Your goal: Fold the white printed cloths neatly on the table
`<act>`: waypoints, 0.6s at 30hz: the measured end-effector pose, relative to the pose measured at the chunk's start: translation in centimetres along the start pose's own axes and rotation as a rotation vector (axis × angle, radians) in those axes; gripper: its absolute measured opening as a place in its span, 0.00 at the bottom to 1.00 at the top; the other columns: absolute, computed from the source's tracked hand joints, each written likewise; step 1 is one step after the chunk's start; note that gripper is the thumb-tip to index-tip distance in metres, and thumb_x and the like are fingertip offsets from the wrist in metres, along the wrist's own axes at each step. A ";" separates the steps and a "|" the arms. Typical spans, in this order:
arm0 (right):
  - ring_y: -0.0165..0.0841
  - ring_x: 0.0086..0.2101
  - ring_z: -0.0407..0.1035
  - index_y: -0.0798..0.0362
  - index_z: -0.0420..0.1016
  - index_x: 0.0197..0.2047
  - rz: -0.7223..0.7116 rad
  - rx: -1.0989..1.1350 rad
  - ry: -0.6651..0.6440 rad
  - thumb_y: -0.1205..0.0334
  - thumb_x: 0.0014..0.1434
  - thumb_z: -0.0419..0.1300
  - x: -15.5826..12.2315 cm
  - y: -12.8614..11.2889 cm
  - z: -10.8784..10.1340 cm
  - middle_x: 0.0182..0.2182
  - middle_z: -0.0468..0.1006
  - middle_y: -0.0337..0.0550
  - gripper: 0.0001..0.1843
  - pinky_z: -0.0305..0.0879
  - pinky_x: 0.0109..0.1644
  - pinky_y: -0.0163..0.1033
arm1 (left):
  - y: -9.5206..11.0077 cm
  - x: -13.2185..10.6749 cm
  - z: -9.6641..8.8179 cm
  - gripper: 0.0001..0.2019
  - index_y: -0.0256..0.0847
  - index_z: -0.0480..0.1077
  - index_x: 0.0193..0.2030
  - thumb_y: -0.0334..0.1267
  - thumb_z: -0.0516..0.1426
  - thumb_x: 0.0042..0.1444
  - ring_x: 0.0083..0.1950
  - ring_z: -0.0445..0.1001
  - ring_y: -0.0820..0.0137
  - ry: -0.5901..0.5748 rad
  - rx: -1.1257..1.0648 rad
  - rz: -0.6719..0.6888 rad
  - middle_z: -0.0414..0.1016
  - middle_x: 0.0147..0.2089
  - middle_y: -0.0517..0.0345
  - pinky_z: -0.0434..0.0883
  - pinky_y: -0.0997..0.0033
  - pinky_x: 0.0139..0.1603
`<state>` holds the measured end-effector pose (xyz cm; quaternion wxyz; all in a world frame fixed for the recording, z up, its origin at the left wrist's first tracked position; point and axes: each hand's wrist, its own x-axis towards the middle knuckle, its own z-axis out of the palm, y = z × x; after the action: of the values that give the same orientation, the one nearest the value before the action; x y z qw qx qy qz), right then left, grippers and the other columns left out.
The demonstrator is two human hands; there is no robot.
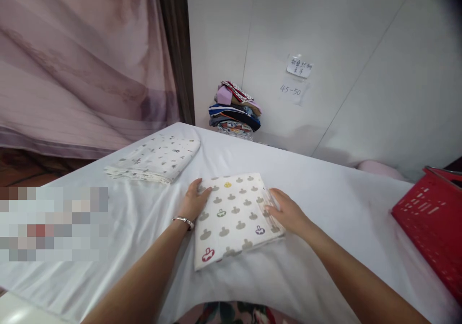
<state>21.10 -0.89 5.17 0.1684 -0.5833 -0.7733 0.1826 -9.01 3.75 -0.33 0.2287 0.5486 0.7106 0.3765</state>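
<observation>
Mushroom-print cloth (234, 213): it lies folded into a flat, four-cornered packet on the tabletop (325, 194), toward the near edge and about midway across; a red motif marks its near left corner.
Folding done: the packet looks well advanced, I judge, with a smooth upper face; a second patterned cloth (159, 160) lies folded near the far left corner of the tabletop, well apart from mine.
Folding left: layers show a little unevenly along the packet's right edge; whether any further fold remains I cannot tell.
My left hand (195, 200): it reaches forward to the packet's far left corner, thumb over the upper face, fingers just outside the edge; thumb and forefinger stand parted, and whether they pinch I cannot tell; a bracelet (183, 222) circles the wrist.
My right hand (288, 213): it comes in from the right, thumb lying over the packet's right edge, forefinger ahead of it with a narrow gap between; their undersides are hidden, so I cannot tell how firmly they hold.
Red basket (429, 218): at the tabletop's right edge.
Fabric stack (236, 110): beyond the far edge, by the wall.
</observation>
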 end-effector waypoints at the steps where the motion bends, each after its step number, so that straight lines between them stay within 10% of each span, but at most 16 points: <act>1: 0.40 0.59 0.51 0.51 0.56 0.60 -0.067 -0.019 0.013 0.49 0.58 0.48 0.9 -1.0 0.4 0.61 0.55 0.48 0.29 0.51 0.59 0.46 | -0.1 0.0 0.0 0.28 0.36 0.60 0.57 0.47 0.54 0.52 0.42 0.70 0.66 0.000 0.004 0.014 0.67 0.53 0.48 0.67 0.63 0.49; 7: 0.39 0.63 0.33 0.55 0.47 0.64 -0.285 -0.184 -0.029 0.44 0.60 0.44 7.2 -5.0 3.9 0.65 0.42 0.48 0.35 0.34 0.64 0.47 | -0.9 0.3 0.4 0.27 0.37 0.60 0.57 0.47 0.54 0.52 0.40 0.71 0.67 0.002 0.042 0.096 0.65 0.55 0.47 0.67 0.63 0.48; 18: 0.38 0.63 0.35 0.55 0.45 0.65 -0.081 -0.395 -0.114 0.40 0.60 0.36 11.7 -0.8 6.4 0.65 0.45 0.47 0.37 0.29 0.62 0.49 | -1.2 0.3 0.8 0.23 0.36 0.61 0.55 0.42 0.53 0.53 0.48 0.70 0.64 -0.010 0.045 0.187 0.64 0.56 0.47 0.67 0.64 0.51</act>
<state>14.34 9.61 0.46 0.0141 -0.5621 -0.8252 0.0531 -9.27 4.15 -1.74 0.1839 0.6193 0.6634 0.3775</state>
